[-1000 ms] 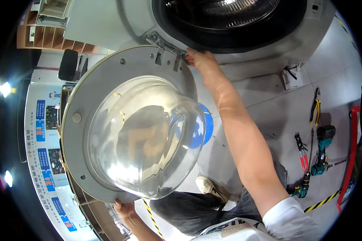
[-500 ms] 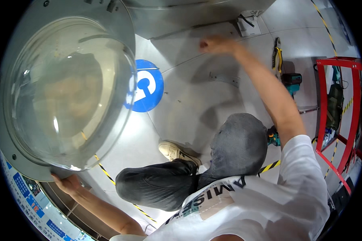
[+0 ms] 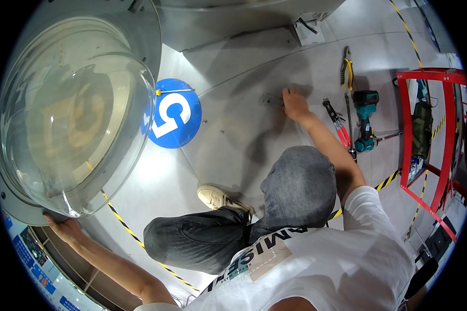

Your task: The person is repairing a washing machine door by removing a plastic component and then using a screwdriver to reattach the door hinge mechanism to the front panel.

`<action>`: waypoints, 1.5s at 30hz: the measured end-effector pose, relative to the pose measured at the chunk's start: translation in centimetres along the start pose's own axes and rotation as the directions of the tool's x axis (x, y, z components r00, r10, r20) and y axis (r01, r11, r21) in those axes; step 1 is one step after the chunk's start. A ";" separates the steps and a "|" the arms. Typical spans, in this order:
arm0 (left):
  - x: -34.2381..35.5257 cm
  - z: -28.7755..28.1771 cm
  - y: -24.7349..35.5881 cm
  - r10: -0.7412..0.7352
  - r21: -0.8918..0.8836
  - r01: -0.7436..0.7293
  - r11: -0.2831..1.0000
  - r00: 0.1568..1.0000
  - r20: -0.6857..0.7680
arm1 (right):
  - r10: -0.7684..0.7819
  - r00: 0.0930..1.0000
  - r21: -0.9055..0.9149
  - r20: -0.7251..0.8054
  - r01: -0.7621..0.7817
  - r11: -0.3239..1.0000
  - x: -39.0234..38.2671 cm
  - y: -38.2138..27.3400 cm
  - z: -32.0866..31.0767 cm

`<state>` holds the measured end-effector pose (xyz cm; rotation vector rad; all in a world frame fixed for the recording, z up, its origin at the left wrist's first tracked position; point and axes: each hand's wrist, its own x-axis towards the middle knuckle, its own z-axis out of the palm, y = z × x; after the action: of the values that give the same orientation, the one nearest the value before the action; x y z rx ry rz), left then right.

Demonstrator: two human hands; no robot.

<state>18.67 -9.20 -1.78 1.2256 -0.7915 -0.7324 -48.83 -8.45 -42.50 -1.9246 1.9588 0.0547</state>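
At the left is a grey round door (image 3: 13, 205) with a large clear glass bowl (image 3: 140, 155) bulging from it, like a front-loading washing machine door. My left hand (image 3: 65, 229) grips its lower rim, the fingertips partly hidden under the edge. On the floor ahead, my right hand (image 3: 296, 105) reaches down to a small curved metal strip (image 3: 271, 98). My fingers are closed over the strip's right end, and its left end shows beyond them. A thin rod with a yellow end (image 3: 176, 91) lies across a blue round floor sticker (image 3: 189, 124) beside the glass.
On the right lie pliers with yellow-black handles (image 3: 346, 70), a red-handled plier-like tool (image 3: 342, 133), a long screwdriver-like tool (image 3: 349, 114) and a teal cordless driver (image 3: 366, 111). A red metal frame (image 3: 407, 129) stands beyond. A grey metal cabinet (image 3: 233, 26) stands ahead.
My right hand has come down from above the floor near the cabinet onto the metal strip. My left hand stays at the door rim. The view has shifted slightly, uncovering more tools.
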 end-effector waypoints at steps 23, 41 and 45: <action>-14.1 20.3 1.1 0.722 0.545 -0.815 0.196 0.496 0.482 | -0.161 0.986 0.969 0.036 -0.074 -0.238 -2.5 -11.1 -26.3; -16.7 37.0 -4.6 -0.279 0.210 0.184 0.960 0.630 0.725 | -0.282 0.956 0.978 -0.084 0.024 -0.209 -6.9 -17.5 -32.3; -16.4 37.1 -4.7 -0.300 0.204 0.223 0.953 0.611 0.732 | -0.309 0.945 0.978 -0.111 0.047 -0.205 -7.0 -17.7 -31.1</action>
<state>-21.66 -15.64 -2.81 1.1097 -1.3616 -1.5325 -39.56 -12.00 -7.48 -0.8373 0.7475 -1.0887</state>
